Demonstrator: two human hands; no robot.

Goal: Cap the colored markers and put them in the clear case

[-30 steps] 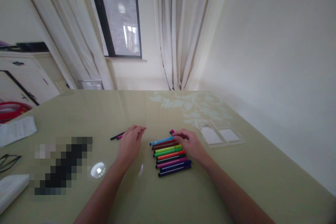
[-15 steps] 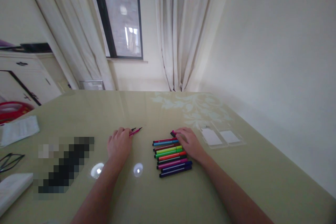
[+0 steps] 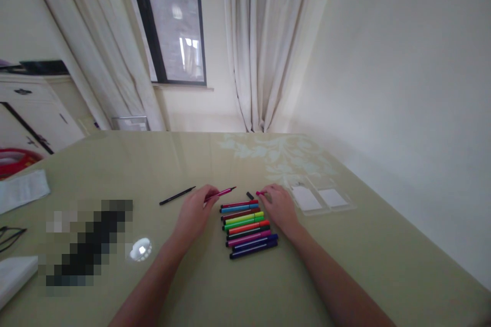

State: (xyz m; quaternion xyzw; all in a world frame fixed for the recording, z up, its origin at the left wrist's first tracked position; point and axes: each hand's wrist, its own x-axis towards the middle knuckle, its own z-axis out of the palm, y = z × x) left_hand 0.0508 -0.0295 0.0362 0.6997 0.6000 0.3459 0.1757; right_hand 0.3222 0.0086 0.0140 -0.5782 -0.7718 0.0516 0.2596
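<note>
Several coloured markers (image 3: 247, 226) lie side by side in a row on the green table (image 3: 238, 163). My left hand (image 3: 195, 214) is closed on a pink marker (image 3: 222, 193), its tip pointing right just above the row. My right hand (image 3: 279, 208) rests at the row's right end, fingers pinched on a pink cap (image 3: 261, 193). A small black cap (image 3: 250, 195) lies between the two hands. A black marker (image 3: 177, 195) lies alone to the left of my left hand.
A clear plastic case (image 3: 318, 196) with two white cards lies to the right of my right hand. At the left edge are glasses (image 3: 9, 237), white papers (image 3: 23, 189) and a blurred-out dark object (image 3: 86, 242). Curtains and a window stand behind the table.
My left hand lifted the pink marker away from the black one and carried it right, toward the row. My right hand came off the row's end and now pinches the pink cap.
</note>
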